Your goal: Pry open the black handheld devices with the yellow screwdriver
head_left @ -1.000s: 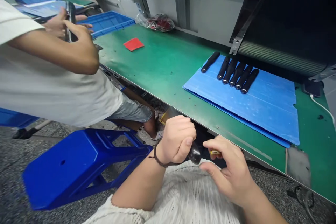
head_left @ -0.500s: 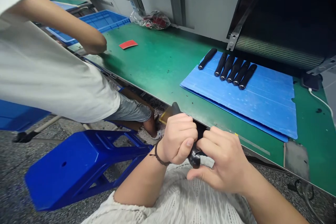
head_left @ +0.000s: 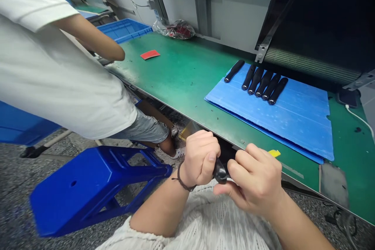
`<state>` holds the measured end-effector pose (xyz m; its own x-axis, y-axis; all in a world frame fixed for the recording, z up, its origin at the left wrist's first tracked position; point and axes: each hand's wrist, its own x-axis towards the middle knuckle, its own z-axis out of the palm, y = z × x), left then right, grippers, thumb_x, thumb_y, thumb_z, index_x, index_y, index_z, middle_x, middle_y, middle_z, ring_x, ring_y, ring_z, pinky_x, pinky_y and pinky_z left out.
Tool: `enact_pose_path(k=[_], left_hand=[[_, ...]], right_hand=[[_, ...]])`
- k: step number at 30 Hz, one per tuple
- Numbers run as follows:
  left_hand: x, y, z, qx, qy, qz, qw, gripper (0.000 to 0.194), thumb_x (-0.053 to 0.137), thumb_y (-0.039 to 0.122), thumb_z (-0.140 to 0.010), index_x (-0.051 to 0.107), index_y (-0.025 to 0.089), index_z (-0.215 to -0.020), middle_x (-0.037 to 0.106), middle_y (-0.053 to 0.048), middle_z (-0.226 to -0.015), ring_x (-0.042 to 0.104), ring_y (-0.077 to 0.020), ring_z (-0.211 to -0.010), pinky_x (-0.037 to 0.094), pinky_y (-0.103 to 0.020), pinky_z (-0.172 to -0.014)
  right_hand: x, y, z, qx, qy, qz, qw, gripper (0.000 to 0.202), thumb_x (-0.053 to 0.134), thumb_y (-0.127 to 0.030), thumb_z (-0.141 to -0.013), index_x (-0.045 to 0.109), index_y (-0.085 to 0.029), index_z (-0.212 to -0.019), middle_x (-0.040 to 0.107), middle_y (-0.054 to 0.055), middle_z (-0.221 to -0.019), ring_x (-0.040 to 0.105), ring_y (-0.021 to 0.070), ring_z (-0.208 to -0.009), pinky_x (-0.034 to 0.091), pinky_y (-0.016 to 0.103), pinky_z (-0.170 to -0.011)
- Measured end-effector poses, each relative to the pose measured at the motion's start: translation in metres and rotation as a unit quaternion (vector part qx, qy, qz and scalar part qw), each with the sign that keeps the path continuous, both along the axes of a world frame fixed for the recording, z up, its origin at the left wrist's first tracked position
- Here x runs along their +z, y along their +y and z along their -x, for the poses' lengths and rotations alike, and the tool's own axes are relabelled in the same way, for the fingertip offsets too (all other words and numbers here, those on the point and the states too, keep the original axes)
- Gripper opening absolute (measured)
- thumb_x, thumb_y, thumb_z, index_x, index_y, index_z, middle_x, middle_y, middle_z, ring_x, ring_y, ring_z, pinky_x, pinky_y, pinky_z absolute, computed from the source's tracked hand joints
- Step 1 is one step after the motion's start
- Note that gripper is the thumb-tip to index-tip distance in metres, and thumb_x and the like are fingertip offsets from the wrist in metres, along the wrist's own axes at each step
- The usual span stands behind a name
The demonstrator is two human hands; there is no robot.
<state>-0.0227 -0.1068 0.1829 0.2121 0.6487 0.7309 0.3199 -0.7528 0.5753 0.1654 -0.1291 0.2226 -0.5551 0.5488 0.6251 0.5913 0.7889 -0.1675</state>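
Observation:
Over my lap, in the head view, my left hand [head_left: 202, 158] is closed around a glossy black handle [head_left: 219, 172], whose rounded end points toward me. Most of that handle is hidden by my fingers. My right hand [head_left: 254, 179] is curled beside this end, its thumb stretched out below it. From behind the right hand's fingers sticks out the yellow end of a thin tool [head_left: 274, 153]; its other end is hidden. Several similar black handles [head_left: 265, 84] lie side by side on a blue plastic sheet [head_left: 301, 125] on the green table [head_left: 181, 74].
At the left a co-worker in a white shirt [head_left: 67, 82] stands by the table. A blue stool [head_left: 73, 187] is beside me. Further back are a blue crate [head_left: 125, 29], a plastic bag [head_left: 175, 29] and a red piece [head_left: 150, 54]. A phone [head_left: 348, 97] with a white cable lies right.
The handle's far end no longer shows above my left hand. My right hand has shifted slightly right and more of the yellow end shows. The co-worker's arm has moved a little; the view has shifted.

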Motion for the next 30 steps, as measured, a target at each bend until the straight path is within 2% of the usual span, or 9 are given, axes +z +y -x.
enact_pose_path(k=[7, 12, 15, 19, 22, 23, 25, 28, 30], left_hand=[[-0.003, -0.014, -0.014, 0.025, -0.069, 0.108, 0.991, 0.044, 0.027, 0.029, -0.109, 0.044, 0.018, -0.07, 0.048, -0.003, -0.062, 0.038, -0.0149, -0.061, 0.03, -0.035, -0.066], [-0.004, -0.023, -0.025, 0.023, -0.126, 0.243, 0.961, 0.054, 0.025, 0.042, -0.112, 0.043, 0.017, -0.069, 0.045, -0.003, -0.065, 0.039, -0.0134, -0.062, 0.029, -0.033, -0.064], [-0.007, -0.023, -0.029, -0.071, -0.169, 0.349, 0.919, 0.058, 0.024, 0.055, -0.111, 0.045, 0.016, -0.075, 0.044, -0.003, -0.072, 0.04, -0.0137, -0.068, 0.033, -0.031, -0.066], [-0.017, -0.017, -0.03, -0.224, -0.254, 0.429, 0.838, 0.045, 0.037, 0.056, -0.109, 0.051, 0.016, -0.096, 0.048, -0.003, -0.088, 0.046, -0.0128, -0.079, 0.042, -0.028, -0.074], [-0.021, -0.014, -0.028, -0.273, -0.299, 0.461, 0.79, 0.038, 0.047, 0.055, -0.107, 0.048, 0.018, -0.105, 0.044, 0.001, -0.079, 0.039, -0.0088, -0.064, 0.034, -0.022, -0.057], [-0.021, -0.013, -0.028, -0.277, -0.302, 0.462, 0.787, 0.039, 0.05, 0.056, -0.106, 0.049, 0.018, -0.108, 0.044, 0.002, -0.077, 0.038, -0.0082, -0.062, 0.032, -0.022, -0.055], [-0.017, -0.013, -0.027, -0.259, -0.28, 0.443, 0.811, 0.042, 0.054, 0.058, -0.104, 0.054, 0.016, -0.11, 0.047, 0.001, -0.077, 0.04, -0.0083, -0.064, 0.034, -0.022, -0.056], [-0.009, -0.015, -0.026, -0.208, -0.218, 0.387, 0.872, 0.047, 0.049, 0.058, -0.106, 0.063, 0.013, -0.105, 0.052, -0.002, -0.085, 0.046, -0.0102, -0.074, 0.039, -0.023, -0.067], [-0.005, -0.016, -0.026, -0.202, -0.191, 0.363, 0.89, 0.049, 0.045, 0.057, -0.108, 0.064, 0.013, -0.101, 0.053, -0.003, -0.085, 0.047, -0.0111, -0.077, 0.039, -0.024, -0.07]], right_hand=[[-0.004, 0.001, 0.003, -0.046, 0.018, -0.107, 0.993, 0.051, 0.043, -0.059, -0.106, 0.059, -0.016, -0.082, 0.044, 0.002, -0.063, 0.029, 0.0166, -0.069, 0.018, 0.034, -0.063], [-0.007, 0.008, 0.001, -0.077, 0.008, -0.164, 0.983, 0.047, 0.052, -0.057, -0.104, 0.058, -0.016, -0.082, 0.05, 0.003, -0.064, 0.032, 0.016, -0.068, 0.019, 0.034, -0.062], [-0.011, 0.013, -0.003, -0.082, 0.02, -0.152, 0.985, 0.036, 0.063, -0.045, -0.101, 0.056, -0.017, -0.08, 0.044, 0.002, -0.062, 0.029, 0.0151, -0.067, 0.017, 0.034, -0.061], [-0.016, 0.018, -0.017, -0.05, 0.107, 0.0, 0.993, 0.007, 0.063, -0.012, -0.097, 0.059, -0.017, -0.094, 0.048, 0.001, -0.07, 0.036, 0.0136, -0.068, 0.026, 0.031, -0.063], [-0.011, 0.019, -0.03, -0.053, 0.105, 0.076, 0.99, 0.023, 0.058, -0.008, -0.097, 0.06, -0.016, -0.118, 0.053, 0.004, -0.083, 0.045, 0.0144, -0.075, 0.031, 0.03, -0.068], [-0.008, 0.02, -0.033, -0.058, 0.081, 0.083, 0.992, 0.021, 0.059, -0.013, -0.098, 0.06, -0.016, -0.119, 0.053, 0.004, -0.085, 0.045, 0.0145, -0.076, 0.031, 0.03, -0.068], [-0.001, 0.021, -0.038, -0.059, 0.034, 0.089, 0.994, 0.016, 0.062, -0.03, -0.101, 0.061, -0.016, -0.109, 0.051, 0.003, -0.083, 0.043, 0.0142, -0.073, 0.029, 0.03, -0.066], [0.008, 0.025, -0.038, -0.05, 0.01, 0.1, 0.994, 0.048, 0.055, -0.063, -0.101, 0.059, -0.016, -0.092, 0.045, 0.001, -0.076, 0.038, 0.0134, -0.067, 0.025, 0.031, -0.064], [0.012, 0.028, -0.036, -0.049, 0.013, 0.101, 0.994, 0.061, 0.048, -0.076, -0.098, 0.057, -0.016, -0.085, 0.044, 0.0, -0.073, 0.036, 0.0127, -0.066, 0.023, 0.031, -0.063]])
